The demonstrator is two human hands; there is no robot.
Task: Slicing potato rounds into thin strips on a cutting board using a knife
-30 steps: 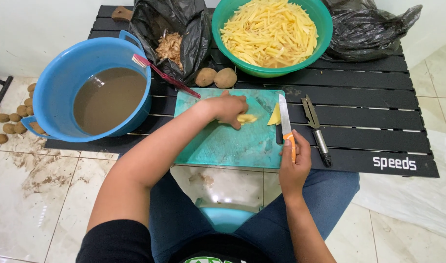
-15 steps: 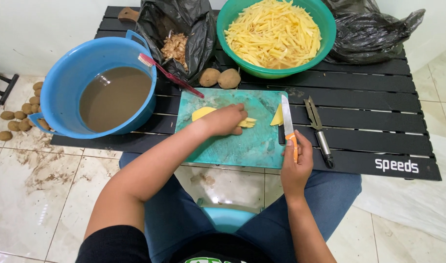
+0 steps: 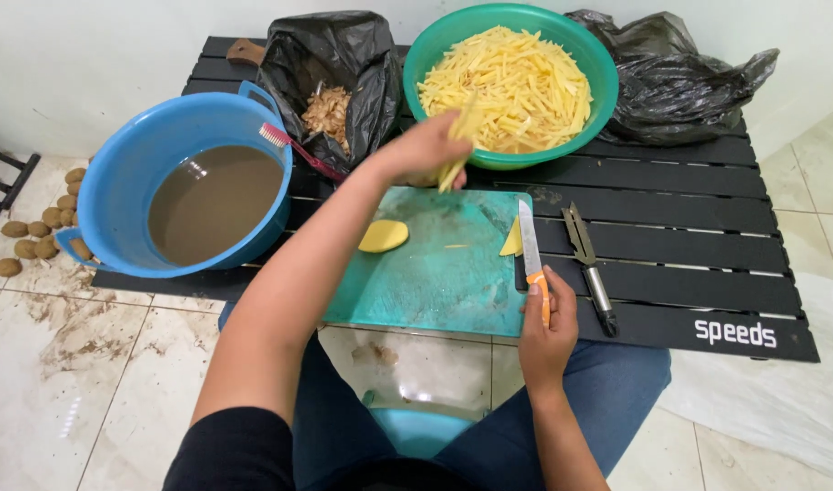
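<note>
**Left hand holds cut potato sticks at the rim of the green bowl**

The left hand [image 3: 423, 150] is raised over the far edge of the teal cutting board [image 3: 435, 273], its fingers [image 3: 444, 136] closed around a small bunch of potato sticks [image 3: 459, 145]. The sticks poke out above and below the fingers, tilted, and their upper ends overlap the near rim of the green bowl [image 3: 416, 64]. That bowl, just beyond the fingers, is heaped with more cut potato strips [image 3: 512, 86].

The right hand [image 3: 546, 332] rests at the near right corner of the board, its fingers wrapped around the orange handle of a knife [image 3: 531, 259]. The blade runs away from those fingers along the board's right edge, lying flat, with its tip pointing toward the bowl. Just left of the blade sits a small yellow potato wedge [image 3: 511, 241]. Farther left on the board, well apart from both hands, lies an oval potato slice [image 3: 383, 235], and a single thin sliver [image 3: 455, 245] lies between it and the knife.

Just right of the knife, a metal peeler [image 3: 587, 268] lies on the black slatted table [image 3: 707, 236]. To the left of the left forearm stands a blue tub [image 3: 116, 173] of muddy brown water, with a pink-headed brush [image 3: 294, 150] leaning across its rim. Beyond the left hand an open black bag [image 3: 330, 55] holds peelings; another black bag [image 3: 671, 73] lies behind the bowl on the right. Unpeeled potatoes [image 3: 39, 236] lie on the tiled floor [image 3: 98, 382] at far left.
</note>
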